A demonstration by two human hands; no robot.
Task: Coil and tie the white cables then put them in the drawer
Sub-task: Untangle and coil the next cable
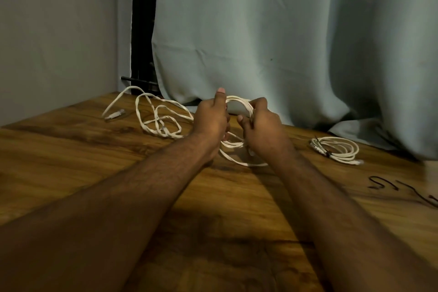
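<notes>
while both arms reach over the wooden table (71, 161), the left hand (211, 121) and right hand (263, 125) grip one white cable coil (239, 102) — its loose tail (161, 114) sprawls far left; a tied coil (336, 149) lies right.

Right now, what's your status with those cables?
Both hands, left and right, gripping half-wound white cable. Loose tail trailing left on table. Tied coil right. Nothing obstructing.

Dim warm light, soft shadows, blurred wide-angle edges.
</notes>
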